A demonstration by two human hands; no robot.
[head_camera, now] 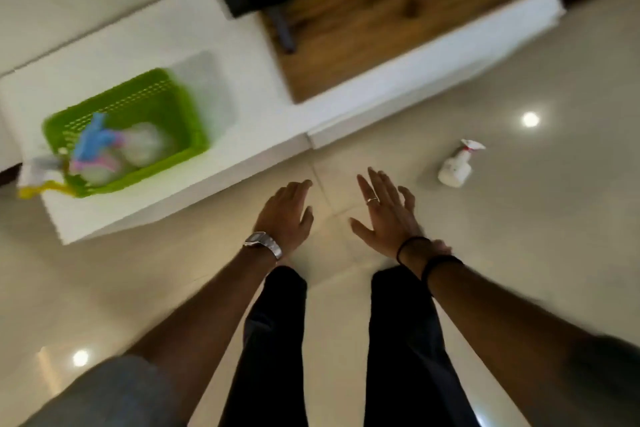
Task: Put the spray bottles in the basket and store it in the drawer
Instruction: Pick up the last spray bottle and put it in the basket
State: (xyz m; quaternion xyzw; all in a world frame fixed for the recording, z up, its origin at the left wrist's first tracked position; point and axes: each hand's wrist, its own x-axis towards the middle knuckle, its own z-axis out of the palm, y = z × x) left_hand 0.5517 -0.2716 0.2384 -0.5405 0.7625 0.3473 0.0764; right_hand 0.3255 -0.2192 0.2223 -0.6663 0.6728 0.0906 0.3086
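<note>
— So, where are you in the job?

— You're still loading: the green basket (128, 133) sits on the white ledge (214, 177) with bottles inside, but one white spray bottle (456, 166) stands on the floor, well right of the basket.

— And your hands?

— Your left hand (285, 215) and right hand (386, 215) are both spread open, holding nothing, above the floor. Next, I'd say, reach right and grip that bottle.

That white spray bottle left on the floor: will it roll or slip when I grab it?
The white spray bottle looks to be lying on its side on glossy tile, so a nudge would probably slide or roll it. Its body seems smooth plastic, likely light; gripping near the trigger neck should hold better.
</note>
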